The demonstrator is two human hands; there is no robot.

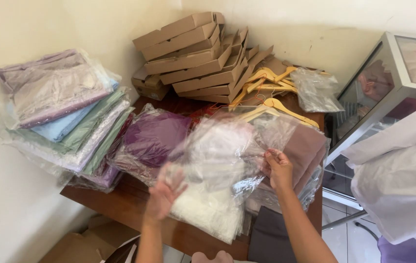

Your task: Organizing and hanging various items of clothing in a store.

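The right hand (278,168) pinches the right edge of a clear plastic bag (222,151) between thumb and fingers, a narrow, closed grip on the thin film. The left hand (164,190), blurred, appears to clutch the bag's lower left corner, though exactly how its fingers close I cannot tell. The bag hangs spread between both hands, over the middle of the wooden table (120,204). It looks very light, limp and slippery, likely to crumple or slide out of a loose hold; the edges and corners seem the safest places to grip, and the film may tear if pulled hard.

Beneath it lies a white folded garment (208,214) in plastic. At 10 o'clock from the bag sits a purple bagged garment (152,136), and farther toward 9 o'clock a stack of bagged garments (61,107) in lilac, blue and green. At 12 o'clock flat cardboard boxes (193,53) are piled, with wooden hangers (271,83) toward 1 o'clock. A mauve bagged garment (305,146) lies at 3 o'clock.
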